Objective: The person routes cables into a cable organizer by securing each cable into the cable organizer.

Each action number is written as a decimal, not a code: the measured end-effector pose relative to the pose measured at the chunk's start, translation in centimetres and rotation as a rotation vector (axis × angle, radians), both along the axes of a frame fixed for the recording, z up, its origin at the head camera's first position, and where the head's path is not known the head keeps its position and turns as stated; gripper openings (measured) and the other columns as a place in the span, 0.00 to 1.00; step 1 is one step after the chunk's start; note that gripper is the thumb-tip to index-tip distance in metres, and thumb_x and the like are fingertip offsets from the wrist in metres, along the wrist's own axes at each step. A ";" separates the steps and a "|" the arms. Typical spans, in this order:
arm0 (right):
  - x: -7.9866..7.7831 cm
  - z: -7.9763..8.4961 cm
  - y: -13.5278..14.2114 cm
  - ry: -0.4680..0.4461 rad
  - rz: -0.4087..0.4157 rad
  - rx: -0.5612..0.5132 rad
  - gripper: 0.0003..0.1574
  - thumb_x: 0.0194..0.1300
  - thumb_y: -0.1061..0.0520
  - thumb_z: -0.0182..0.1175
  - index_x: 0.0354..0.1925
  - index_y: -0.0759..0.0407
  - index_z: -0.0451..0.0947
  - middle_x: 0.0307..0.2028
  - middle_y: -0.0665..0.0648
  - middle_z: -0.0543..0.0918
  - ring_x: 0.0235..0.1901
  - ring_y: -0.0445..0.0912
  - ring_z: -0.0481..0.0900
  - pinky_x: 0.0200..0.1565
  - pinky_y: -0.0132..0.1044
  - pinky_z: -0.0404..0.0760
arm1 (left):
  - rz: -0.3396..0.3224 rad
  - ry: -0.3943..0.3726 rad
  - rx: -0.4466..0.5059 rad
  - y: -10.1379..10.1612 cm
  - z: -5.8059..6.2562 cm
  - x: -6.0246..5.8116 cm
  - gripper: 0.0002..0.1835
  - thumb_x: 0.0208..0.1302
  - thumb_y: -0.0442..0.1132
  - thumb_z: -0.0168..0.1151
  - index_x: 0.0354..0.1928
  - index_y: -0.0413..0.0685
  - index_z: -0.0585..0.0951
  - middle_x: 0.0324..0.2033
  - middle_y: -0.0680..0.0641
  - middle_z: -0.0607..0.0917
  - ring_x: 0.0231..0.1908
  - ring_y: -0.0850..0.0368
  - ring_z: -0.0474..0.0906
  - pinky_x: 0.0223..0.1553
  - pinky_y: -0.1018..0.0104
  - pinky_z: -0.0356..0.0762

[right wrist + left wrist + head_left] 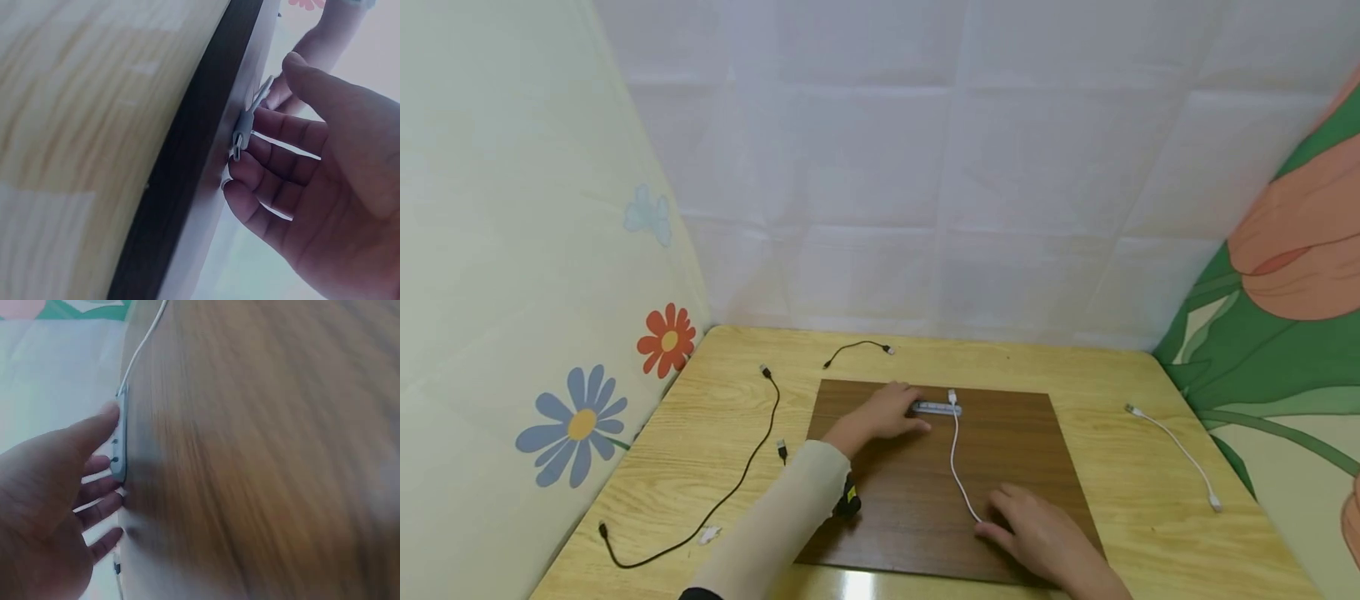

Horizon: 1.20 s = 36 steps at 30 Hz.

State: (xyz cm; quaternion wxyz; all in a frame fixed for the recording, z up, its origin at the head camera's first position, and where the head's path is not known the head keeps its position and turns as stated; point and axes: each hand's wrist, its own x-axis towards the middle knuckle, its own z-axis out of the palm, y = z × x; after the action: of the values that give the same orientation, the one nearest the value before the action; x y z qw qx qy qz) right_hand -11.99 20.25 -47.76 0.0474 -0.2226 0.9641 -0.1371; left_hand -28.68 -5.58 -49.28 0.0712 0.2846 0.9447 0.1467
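A grey-blue strip with small holes lies near the far edge of a dark brown board. My left hand is at its left end, thumb on the near side, fingers beyond; whether they press on it is unclear. A white USB cable crosses the strip with its USB-A plug at the far side. Its other end, a small USB-C plug, lies by the fingertips of my right hand. That hand rests on the board's near right part, thumb raised away from the fingers.
Long black cable on the left of the wooden table, with a black USB plug and small white piece nearby. Short black cable behind the board; short white cable at right. A black-and-yellow object sits by my left sleeve.
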 end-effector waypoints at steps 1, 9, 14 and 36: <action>0.0 0.0 0.1 -0.007 -0.007 0.002 0.19 0.64 0.32 0.63 0.32 0.42 0.76 0.30 0.39 0.72 0.29 0.33 0.70 0.30 0.36 0.76 | 0.003 -0.005 -0.025 -0.4 0.1 0.4 0.36 0.67 0.64 0.61 0.70 0.53 0.72 0.65 0.48 0.75 0.65 0.50 0.70 0.66 0.51 0.69; -0.4 0.3 0.8 -0.037 -0.042 0.002 0.19 0.63 0.32 0.64 0.34 0.44 0.78 0.30 0.41 0.74 0.29 0.34 0.72 0.31 0.37 0.76 | 0.023 -0.062 -0.134 -3.0 0.9 3.5 0.47 0.62 0.69 0.62 0.76 0.50 0.64 0.74 0.46 0.65 0.75 0.45 0.57 0.71 0.38 0.59; -0.9 0.4 1.8 -0.098 -0.101 0.019 0.18 0.63 0.36 0.66 0.36 0.46 0.80 0.32 0.43 0.77 0.32 0.39 0.76 0.36 0.41 0.80 | 0.012 -0.087 -0.146 -4.6 1.2 5.1 0.47 0.62 0.69 0.63 0.76 0.52 0.63 0.76 0.46 0.61 0.76 0.44 0.54 0.71 0.37 0.58; -2.5 0.7 8.1 -0.073 -0.174 -0.011 0.11 0.65 0.50 0.68 0.39 0.55 0.80 0.38 0.53 0.83 0.41 0.52 0.83 0.45 0.52 0.82 | 0.085 -0.231 -0.176 -7.3 3.5 9.6 0.58 0.49 0.65 0.76 0.79 0.54 0.59 0.79 0.45 0.55 0.78 0.38 0.45 0.68 0.28 0.55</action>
State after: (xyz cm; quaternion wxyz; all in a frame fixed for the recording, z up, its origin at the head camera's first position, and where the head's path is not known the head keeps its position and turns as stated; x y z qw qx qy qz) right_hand -14.45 28.39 -47.07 0.0692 -0.1332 0.9766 -0.1541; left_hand -19.12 -12.91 -45.80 0.1981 0.2181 0.9506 0.0978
